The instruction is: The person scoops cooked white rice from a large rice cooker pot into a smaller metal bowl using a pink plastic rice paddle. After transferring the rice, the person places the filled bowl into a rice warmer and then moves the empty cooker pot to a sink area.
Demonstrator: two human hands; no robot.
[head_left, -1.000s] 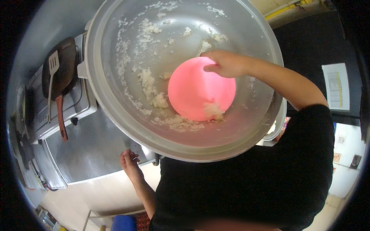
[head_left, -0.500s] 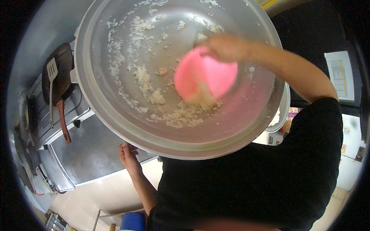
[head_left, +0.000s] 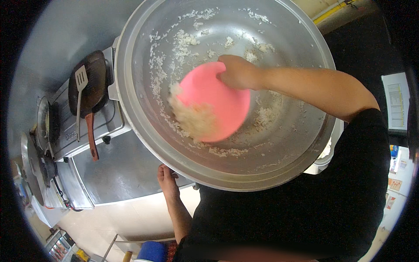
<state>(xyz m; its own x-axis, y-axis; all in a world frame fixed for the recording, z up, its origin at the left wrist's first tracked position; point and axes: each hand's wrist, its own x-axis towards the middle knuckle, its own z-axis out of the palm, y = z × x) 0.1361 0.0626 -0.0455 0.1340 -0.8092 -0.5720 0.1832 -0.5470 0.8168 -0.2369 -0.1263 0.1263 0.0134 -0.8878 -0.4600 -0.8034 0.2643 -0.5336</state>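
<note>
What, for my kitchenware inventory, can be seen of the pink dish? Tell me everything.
The pink dish is round and plain, with a smooth, plastic-looking surface. It is held inside the large silver-coloured pot, its broad face toward the camera. The right hand grips its upper-right edge. Blurred rice covers its lower-left part, hiding some of that edge. Its depth, and whether it touches the pot, cannot be told.

Right arm [head_left: 312, 85] reaches leftward, elbow bent, right hand [head_left: 238, 73] clenched in a grip; left hand [head_left: 169, 182] lower, fingers [head_left: 163, 172] loosely curled
</note>
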